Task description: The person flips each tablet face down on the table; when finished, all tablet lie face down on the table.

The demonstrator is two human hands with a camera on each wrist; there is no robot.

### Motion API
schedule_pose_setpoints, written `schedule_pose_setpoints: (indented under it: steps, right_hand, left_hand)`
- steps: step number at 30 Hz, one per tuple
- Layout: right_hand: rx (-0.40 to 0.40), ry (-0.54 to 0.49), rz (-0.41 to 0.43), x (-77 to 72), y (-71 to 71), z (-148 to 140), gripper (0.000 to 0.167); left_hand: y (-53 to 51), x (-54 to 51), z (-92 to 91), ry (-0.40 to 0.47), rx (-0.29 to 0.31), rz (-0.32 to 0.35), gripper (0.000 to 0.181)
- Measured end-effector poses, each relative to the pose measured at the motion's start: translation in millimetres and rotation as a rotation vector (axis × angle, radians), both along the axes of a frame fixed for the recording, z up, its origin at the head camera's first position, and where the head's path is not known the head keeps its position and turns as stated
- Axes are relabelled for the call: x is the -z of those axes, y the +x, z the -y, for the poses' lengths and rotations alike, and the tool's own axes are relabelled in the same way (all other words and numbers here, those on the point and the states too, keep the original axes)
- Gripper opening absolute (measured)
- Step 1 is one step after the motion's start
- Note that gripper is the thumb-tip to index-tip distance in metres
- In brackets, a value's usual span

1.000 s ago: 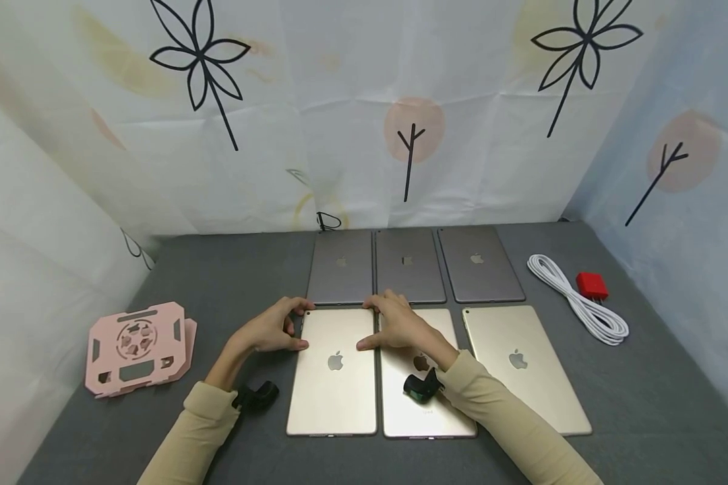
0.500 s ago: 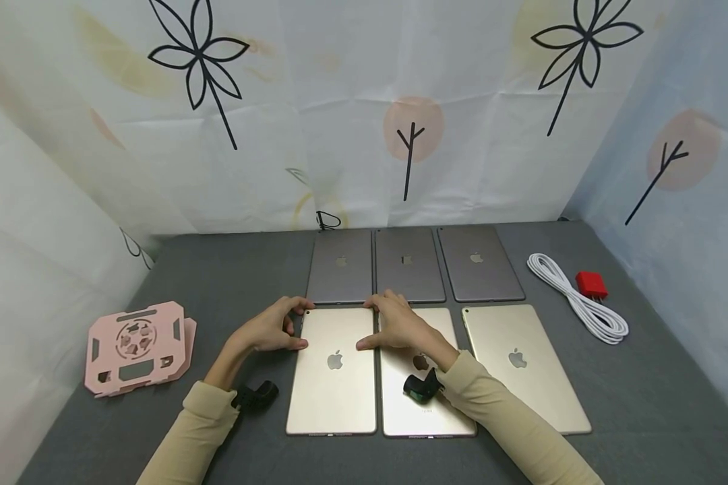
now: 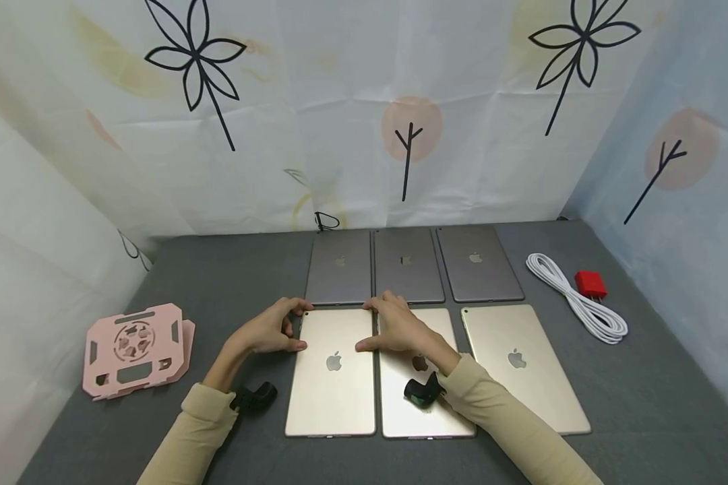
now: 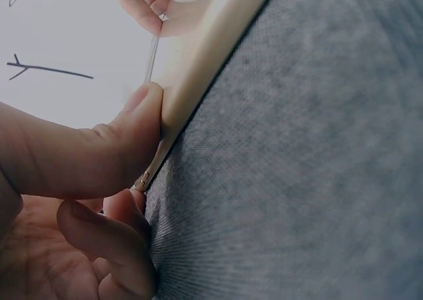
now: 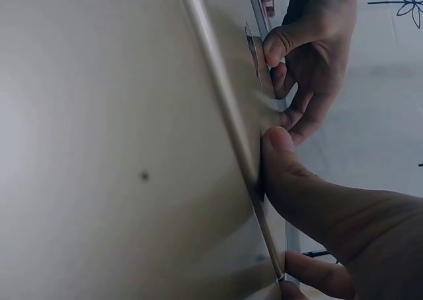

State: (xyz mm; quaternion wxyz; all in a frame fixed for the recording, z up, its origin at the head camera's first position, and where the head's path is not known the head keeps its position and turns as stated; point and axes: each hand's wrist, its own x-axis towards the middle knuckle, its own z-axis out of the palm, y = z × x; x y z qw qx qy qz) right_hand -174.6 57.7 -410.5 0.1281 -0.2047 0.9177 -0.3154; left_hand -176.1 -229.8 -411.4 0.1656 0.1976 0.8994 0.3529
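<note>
A gold tablet (image 3: 330, 397) lies back-up on the grey table, its apple logo showing. My left hand (image 3: 269, 328) grips its far left corner, thumb on the left edge and index finger at the top edge. At the far right corner my right hand (image 3: 400, 327) holds it likewise, thumb on the right edge and index finger at the top. The left wrist view shows the left thumb (image 4: 99, 154) pressed against the tablet's rim. A second gold tablet (image 3: 421, 417) lies partly under my right hand and forearm. To its right is a third gold tablet (image 3: 528, 377).
Three dark grey tablets, among them the left one (image 3: 340, 269), form a row behind. A pink slotted stand (image 3: 135, 350) is at left. A coiled white cable (image 3: 576, 300) and a red charger plug (image 3: 591, 284) lie at right. A white curtain (image 3: 340, 121) hangs behind.
</note>
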Motion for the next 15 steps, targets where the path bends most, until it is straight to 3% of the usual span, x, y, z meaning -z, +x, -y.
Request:
schedule_pose_setpoints:
  steps: [7,15]
  right_hand:
    - [-0.027,0.033,-0.024,-2.0,4.8,-2,0.08]
    - [-0.13,-0.014,-0.118,-7.4,13.0,-35,0.05]
  left_hand:
    - [2.2,4.6,5.7,0.005,0.028,-0.056,0.068]
    - [10.1,6.6,7.5,-0.001,0.007,-0.111,0.074]
